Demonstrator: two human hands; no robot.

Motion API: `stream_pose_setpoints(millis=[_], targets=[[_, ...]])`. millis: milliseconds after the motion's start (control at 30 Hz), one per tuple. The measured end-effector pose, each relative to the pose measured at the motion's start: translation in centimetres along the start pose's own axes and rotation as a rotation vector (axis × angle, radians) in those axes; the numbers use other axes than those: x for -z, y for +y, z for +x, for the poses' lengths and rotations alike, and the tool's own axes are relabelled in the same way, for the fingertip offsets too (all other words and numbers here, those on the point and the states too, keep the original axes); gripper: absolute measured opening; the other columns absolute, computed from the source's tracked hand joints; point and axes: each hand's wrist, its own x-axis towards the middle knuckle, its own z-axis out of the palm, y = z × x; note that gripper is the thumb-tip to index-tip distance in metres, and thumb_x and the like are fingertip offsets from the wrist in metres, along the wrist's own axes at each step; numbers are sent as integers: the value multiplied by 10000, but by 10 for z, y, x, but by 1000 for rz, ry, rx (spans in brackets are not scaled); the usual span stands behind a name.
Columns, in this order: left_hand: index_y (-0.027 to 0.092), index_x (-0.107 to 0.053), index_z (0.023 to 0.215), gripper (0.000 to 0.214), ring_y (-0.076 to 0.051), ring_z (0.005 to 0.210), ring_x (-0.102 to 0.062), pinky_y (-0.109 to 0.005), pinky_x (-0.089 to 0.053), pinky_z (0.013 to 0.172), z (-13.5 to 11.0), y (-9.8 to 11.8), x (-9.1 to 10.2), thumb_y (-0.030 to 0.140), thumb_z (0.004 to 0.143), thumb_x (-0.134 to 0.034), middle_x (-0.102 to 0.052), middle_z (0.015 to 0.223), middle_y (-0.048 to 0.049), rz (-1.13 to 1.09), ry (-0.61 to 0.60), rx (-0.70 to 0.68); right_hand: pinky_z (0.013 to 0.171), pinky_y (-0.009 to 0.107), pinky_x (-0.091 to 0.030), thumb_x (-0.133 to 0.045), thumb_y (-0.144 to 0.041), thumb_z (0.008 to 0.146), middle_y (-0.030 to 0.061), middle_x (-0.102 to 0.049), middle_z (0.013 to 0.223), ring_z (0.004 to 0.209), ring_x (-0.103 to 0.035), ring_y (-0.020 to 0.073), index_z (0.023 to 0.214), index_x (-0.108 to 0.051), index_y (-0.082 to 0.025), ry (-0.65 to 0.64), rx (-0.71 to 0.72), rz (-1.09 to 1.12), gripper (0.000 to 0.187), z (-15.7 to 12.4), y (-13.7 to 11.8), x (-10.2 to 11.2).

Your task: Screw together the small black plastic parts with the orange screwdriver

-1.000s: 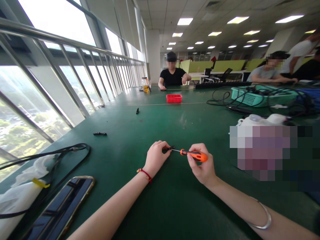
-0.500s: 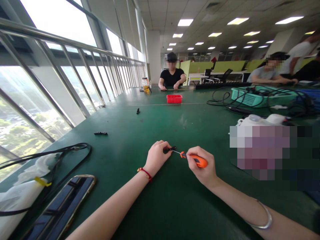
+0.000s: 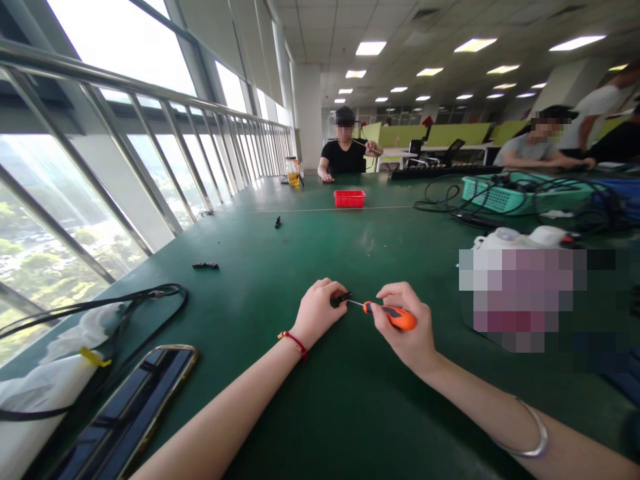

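My left hand [image 3: 318, 312] is closed on a small black part [image 3: 342, 299], pinched at the fingertips just above the green table [image 3: 350, 400]. My right hand [image 3: 406, 329] grips an orange-handled screwdriver [image 3: 393, 314] whose thin metal tip touches the black part from the right. A red string is tied round my left wrist and a silver bangle sits on my right forearm.
A phone [image 3: 125, 417] lies at lower left beside a black cable [image 3: 125, 307] and a white bag [image 3: 45, 380]. Two small black parts [image 3: 205, 265] [image 3: 277, 222] lie farther out. A red tray [image 3: 349, 198] and a green basket [image 3: 520, 190] with cables stand beyond. People sit at the far end.
Both hands stay together at the black part; the screwdriver handle has rolled a little in my right fingers. The person at the far end has raised one hand.
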Motion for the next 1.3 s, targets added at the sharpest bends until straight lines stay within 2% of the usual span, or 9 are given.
stream_pose_setpoints(millis=[200,300,433,533,633,833,967,1133,1300], targets=[[196,-659,810,128,-165,784,-551,-278,-449,715,2,-3,-1,180,716,-574,-597,792,-16,-21,-3,3,507,231,-424,-581,-238,714,-52,-533,641,483,-515,103,954,-413,-216,64,-102,-91,294,12,-1,4],[199,-685,801,125,-161,769,-567,-277,-463,711,4,-7,0,197,727,-583,-607,794,-20,-68,-18,19,493,223,-374,-538,-243,728,-72,-497,543,457,-502,110,959,-457,-220,-42,-149,-256,246,33,-6,9],[207,-717,847,163,-148,762,-588,-262,-485,722,7,-14,-2,209,726,-607,-625,835,-25,-170,-45,30,461,219,-265,-484,-416,804,-42,-506,504,488,-507,131,771,-520,-227,-160,-116,-535,195,74,-14,8],[204,-728,862,175,-144,752,-593,-257,-496,715,9,-17,-2,222,729,-616,-625,847,-31,-211,-64,48,481,225,-248,-447,-464,835,-21,-535,525,510,-501,131,676,-534,-221,-273,-88,-568,303,100,-17,1],[197,-731,845,167,-147,756,-591,-259,-496,717,11,-16,-1,237,742,-606,-616,845,-36,-215,-77,50,485,226,-243,-482,-409,812,-26,-573,586,527,-493,132,747,-551,-242,-372,-76,-589,191,115,-23,-4],[183,-722,792,131,-157,778,-591,-277,-498,754,12,-16,0,214,739,-606,-616,856,-40,-227,-91,51,483,224,-251,-510,-332,785,-24,-603,678,557,-496,122,766,-520,-230,-512,-18,-563,105,119,-36,-8],[186,-721,794,130,-161,793,-593,-279,-498,763,12,-17,-1,218,746,-605,-618,867,-42,-230,-100,50,465,227,-226,-474,-438,831,-29,-538,543,487,-449,118,686,-518,-226,-468,4,-599,261,116,-36,-9],[197,-726,865,168,-165,814,-591,-275,-495,770,11,-17,0,229,758,-601,-617,880,-45,-211,-108,59,463,223,-217,-486,-394,820,-31,-521,527,490,-450,118,663,-528,-229,-361,30,-607,232,116,-27,-5],[209,-726,884,177,-163,819,-586,-273,-492,772,11,-18,0,239,766,-597,-613,888,-42,-211,-113,45,468,223,-228,-487,-393,811,-29,-543,546,519,-468,126,668,-541,-232,-384,8,-599,222,115,-20,-7]])
